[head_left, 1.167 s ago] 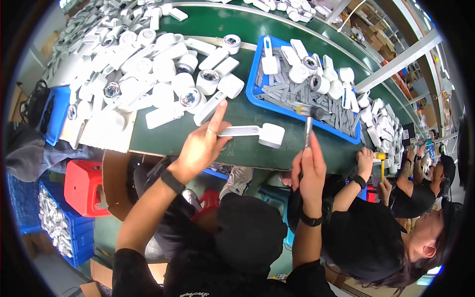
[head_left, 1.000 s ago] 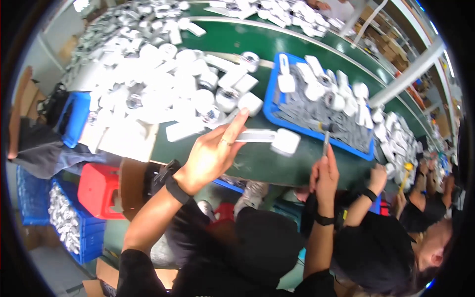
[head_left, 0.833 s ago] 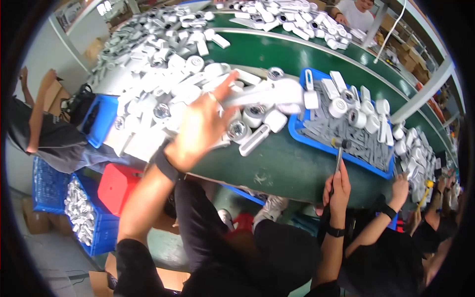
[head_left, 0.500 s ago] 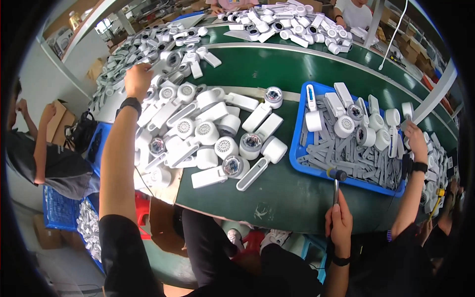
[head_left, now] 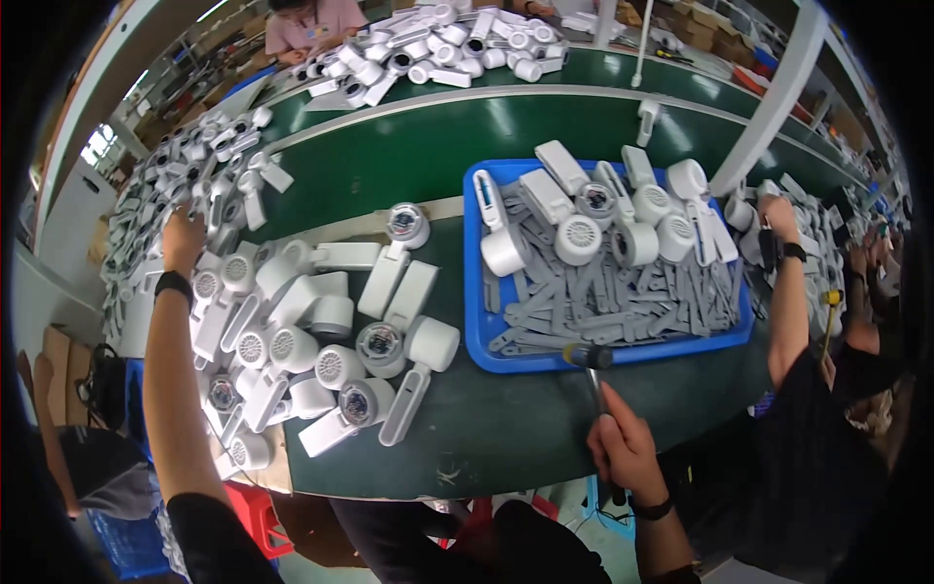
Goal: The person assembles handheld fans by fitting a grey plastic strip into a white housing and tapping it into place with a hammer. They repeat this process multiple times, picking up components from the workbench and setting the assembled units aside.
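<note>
My left hand (head_left: 183, 241) reaches to the left side of a large heap of white plastic units (head_left: 294, 348), each with a round head and a flat handle. Its fingers are curled among the units, and what they hold is hidden. In front of the blue tray, my right hand (head_left: 628, 446) is closed around the handle of a small hammer (head_left: 593, 384), whose yellow-and-black head is at the tray's near rim. Some heads have round grilles; others are uncapped, showing metallic insides, like the unit (head_left: 379, 348) near the heap's right side.
The blue tray (head_left: 474, 316) holds grey flat strips (head_left: 584, 302) with several white units on top. At right, a co-worker's hand (head_left: 776, 216) touches more units. A person in pink (head_left: 309, 34) sits across the green conveyor (head_left: 389, 161). A white post (head_left: 773, 97) rises behind the tray.
The view has swung right, so the heap and tray appear further left. My left hand stays at the heap's far left, and the hammer stays in my right hand by the tray's near rim.
</note>
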Demonstrator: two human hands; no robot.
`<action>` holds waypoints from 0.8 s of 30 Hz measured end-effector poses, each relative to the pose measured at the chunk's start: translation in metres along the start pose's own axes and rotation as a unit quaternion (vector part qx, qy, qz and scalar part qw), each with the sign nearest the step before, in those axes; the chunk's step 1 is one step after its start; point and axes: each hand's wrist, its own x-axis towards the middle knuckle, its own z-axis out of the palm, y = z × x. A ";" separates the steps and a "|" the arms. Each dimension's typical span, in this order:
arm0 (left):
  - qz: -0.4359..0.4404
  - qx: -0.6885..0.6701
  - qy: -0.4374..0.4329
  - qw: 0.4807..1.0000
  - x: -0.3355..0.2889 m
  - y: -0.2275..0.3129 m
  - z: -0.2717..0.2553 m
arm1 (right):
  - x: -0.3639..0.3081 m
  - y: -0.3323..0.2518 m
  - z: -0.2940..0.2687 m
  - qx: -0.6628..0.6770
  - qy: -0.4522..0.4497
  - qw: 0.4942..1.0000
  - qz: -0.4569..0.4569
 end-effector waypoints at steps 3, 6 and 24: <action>0.063 -0.074 -0.072 0.993 -0.036 0.111 -0.043 | 0.000 0.005 -0.001 -0.001 0.011 1.000 -0.023; 0.204 -0.192 -0.091 0.956 -0.099 0.222 -0.093 | -0.002 -0.003 -0.002 0.084 0.026 0.996 0.030; 0.455 -0.266 -0.146 0.837 -0.215 0.407 -0.127 | -0.008 0.007 0.000 0.042 0.098 0.994 -0.030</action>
